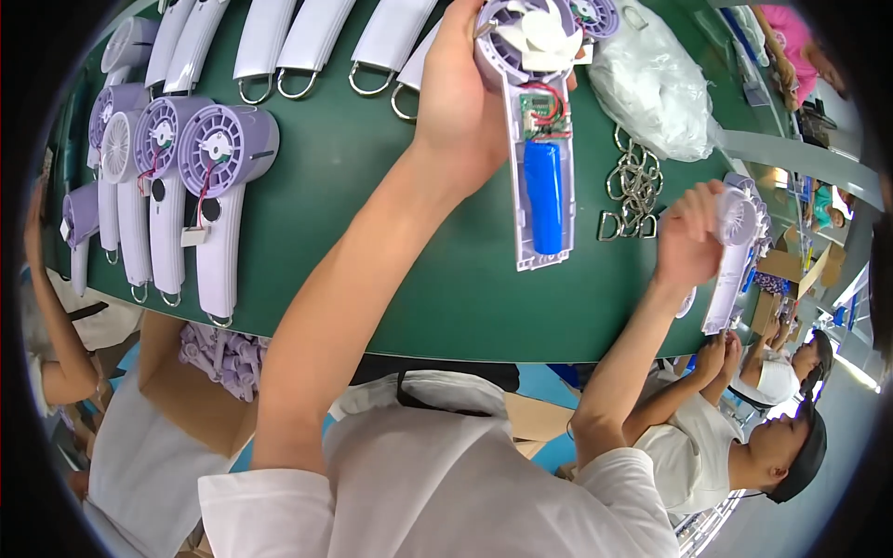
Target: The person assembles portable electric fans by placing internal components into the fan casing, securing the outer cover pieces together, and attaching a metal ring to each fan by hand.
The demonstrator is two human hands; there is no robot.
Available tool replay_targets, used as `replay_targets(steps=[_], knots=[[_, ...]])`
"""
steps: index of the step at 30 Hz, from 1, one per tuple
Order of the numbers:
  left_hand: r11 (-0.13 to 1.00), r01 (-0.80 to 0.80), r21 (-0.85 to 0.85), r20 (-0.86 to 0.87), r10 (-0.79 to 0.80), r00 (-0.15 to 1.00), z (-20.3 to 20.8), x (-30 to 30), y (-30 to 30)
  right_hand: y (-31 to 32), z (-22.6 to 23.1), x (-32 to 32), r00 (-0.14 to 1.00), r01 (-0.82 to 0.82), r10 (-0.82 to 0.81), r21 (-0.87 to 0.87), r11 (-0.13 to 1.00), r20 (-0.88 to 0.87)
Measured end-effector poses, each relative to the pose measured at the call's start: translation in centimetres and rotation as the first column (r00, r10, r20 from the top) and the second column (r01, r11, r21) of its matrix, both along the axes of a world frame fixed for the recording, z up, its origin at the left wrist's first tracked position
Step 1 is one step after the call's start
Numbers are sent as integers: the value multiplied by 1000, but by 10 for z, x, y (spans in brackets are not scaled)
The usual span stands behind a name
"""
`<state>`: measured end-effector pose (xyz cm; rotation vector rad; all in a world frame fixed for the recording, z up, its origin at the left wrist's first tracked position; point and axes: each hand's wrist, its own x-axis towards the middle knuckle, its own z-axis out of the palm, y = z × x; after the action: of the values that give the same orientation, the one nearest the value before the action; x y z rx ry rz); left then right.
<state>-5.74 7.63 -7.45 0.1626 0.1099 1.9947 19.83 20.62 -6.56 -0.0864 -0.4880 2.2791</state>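
My left hand [465, 112] is closed around a handheld fan [512, 186] with its handle casing open. White blades [539, 37] sit in its lilac head. Below them are a green circuit board [538, 113] with red wires and a blue battery cell [544, 197]. Farther right, my right hand [690, 232] has curled fingers beside another lilac fan [738, 219]; whatever it holds is hidden. Between the hands, metal D-rings [637, 186] lie in a heap, below a clear plastic bag [651, 84].
Partly assembled lilac fans [219, 153] stand at the left of the green table [372, 298]; white handles with metal loops [316, 37] line the far side. A carton of lilac parts [223, 358] is at lower left. A co-worker in a black cap [795, 456] sits at the right, hands at the table edge.
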Motion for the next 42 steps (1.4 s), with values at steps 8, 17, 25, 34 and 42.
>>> replay_targets(steps=[8,17,25,34,42], knots=[[1000,31,6,57,-31,998,-1,-4,-6,-65,37,-30,340,-731,-406,510,453,849],[977,-128,-169,-60,120,991,-1,5,-4,-90,64,-58,304,-707,-838,697,120,452],[979,-160,-123,-57,155,986,-2,7,-8,-134,39,-108,387,-482,-845,862,157,370],[966,-169,-194,40,180,983,-3,7,-3,-140,37,-107,362,-329,-633,729,600,684],[974,-160,-162,5,163,987,-4,5,-6,-141,34,-108,363,-430,-644,734,525,673]])
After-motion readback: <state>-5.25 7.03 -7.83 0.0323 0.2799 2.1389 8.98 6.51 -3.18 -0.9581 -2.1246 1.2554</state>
